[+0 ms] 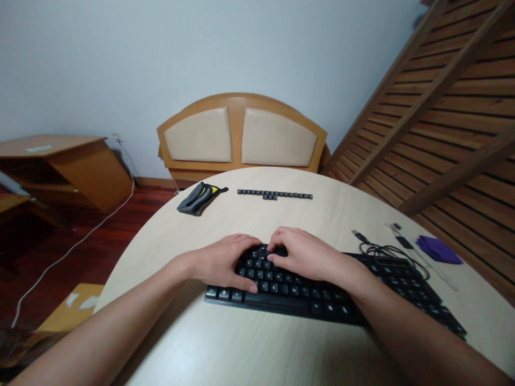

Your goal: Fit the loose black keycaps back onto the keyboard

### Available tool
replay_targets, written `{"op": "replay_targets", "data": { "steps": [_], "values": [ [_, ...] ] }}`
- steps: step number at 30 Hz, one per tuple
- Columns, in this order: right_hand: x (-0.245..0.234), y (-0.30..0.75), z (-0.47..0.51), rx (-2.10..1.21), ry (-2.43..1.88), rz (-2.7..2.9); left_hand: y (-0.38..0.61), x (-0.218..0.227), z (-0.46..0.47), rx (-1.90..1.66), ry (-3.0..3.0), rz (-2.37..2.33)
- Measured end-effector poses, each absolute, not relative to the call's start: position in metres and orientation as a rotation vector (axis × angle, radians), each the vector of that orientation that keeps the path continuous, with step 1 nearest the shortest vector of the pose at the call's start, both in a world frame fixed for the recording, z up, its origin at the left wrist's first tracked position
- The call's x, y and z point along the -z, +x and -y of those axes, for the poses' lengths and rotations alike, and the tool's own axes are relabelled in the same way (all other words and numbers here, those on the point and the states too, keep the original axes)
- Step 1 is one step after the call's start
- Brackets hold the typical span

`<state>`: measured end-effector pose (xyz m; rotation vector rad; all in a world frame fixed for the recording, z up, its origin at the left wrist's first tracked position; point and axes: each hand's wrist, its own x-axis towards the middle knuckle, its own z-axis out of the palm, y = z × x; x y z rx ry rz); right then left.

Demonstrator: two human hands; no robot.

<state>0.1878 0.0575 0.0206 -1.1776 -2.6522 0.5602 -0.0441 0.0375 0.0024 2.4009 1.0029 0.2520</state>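
Observation:
A black keyboard [277, 301] lies on the round pale table, its main keys in front of me. My left hand [223, 262] spans the keyboard's left end, thumb on the lower keys and fingers over the far edge, holding it. Near the top row, my right hand [300, 252] has its thumb and index finger closed together at a small black keycap [264, 255]; the fingers partly cover it. Beyond the keyboard, loose black keycaps [281, 194] stand in a long row, with a few more in a short row in front.
A grey, black and yellow pouch-like item [198, 199] lies at the table's far left. At right are a coiled USB cable [378, 250], a thin tool with a pale shaft [432, 264] and a folded purple cloth [438, 249]. A wooden headboard [237, 128] stands behind the table [193, 343].

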Motion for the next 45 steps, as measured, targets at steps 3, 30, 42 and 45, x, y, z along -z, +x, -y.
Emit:
{"op": "replay_targets", "data": {
  "steps": [3, 30, 42, 45],
  "values": [
    [-0.018, 0.189, -0.059, -0.588, -1.161, 2.644, -0.044, -0.003, -0.038, -0.247, 2.392, -0.994],
    [-0.021, 0.175, -0.05, -0.572, -1.326, 2.582, -0.045, -0.004, -0.037, -0.276, 2.352, -0.988],
    [-0.023, 0.169, -0.042, -0.428, -1.407, 2.613, -0.045, -0.004, -0.036, -0.267, 2.376, -0.997],
    [-0.023, 0.168, -0.041, -0.424, -1.398, 2.617, -0.045, -0.004, -0.036, -0.278, 2.373, -0.994]
  ]
}}
